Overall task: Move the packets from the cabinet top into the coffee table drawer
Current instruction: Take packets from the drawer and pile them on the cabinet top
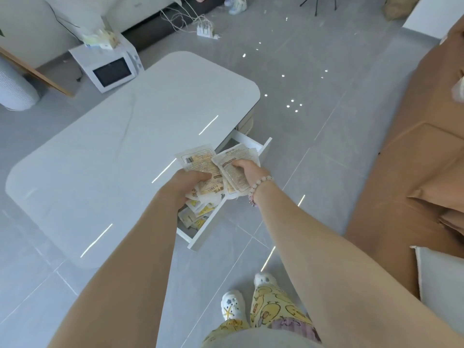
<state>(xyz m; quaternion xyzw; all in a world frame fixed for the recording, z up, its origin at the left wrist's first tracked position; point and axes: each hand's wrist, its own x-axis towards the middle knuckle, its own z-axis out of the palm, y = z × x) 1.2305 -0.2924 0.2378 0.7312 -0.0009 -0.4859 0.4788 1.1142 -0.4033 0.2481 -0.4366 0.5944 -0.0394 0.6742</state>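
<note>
Both forearms are bare, with no sleeves in view. The left hand point(187, 183) wears nothing visible on its fingers or wrist. At the wrist of the right hand point(244, 169) sits a bead bracelet point(261, 183) of pale, pinkish-white round beads, with a small darker cluster, perhaps a charm, hanging at its lower end. The trousers point(275, 310) are yellow, printed with rounded cartoon duck shapes outlined in dark lines; a purplish striped patch shows near the bottom edge. On the feet are white clog-style shoes point(232, 306), the nearer one dotted with small charms, including a yellow starfish and a greyish flower.
</note>
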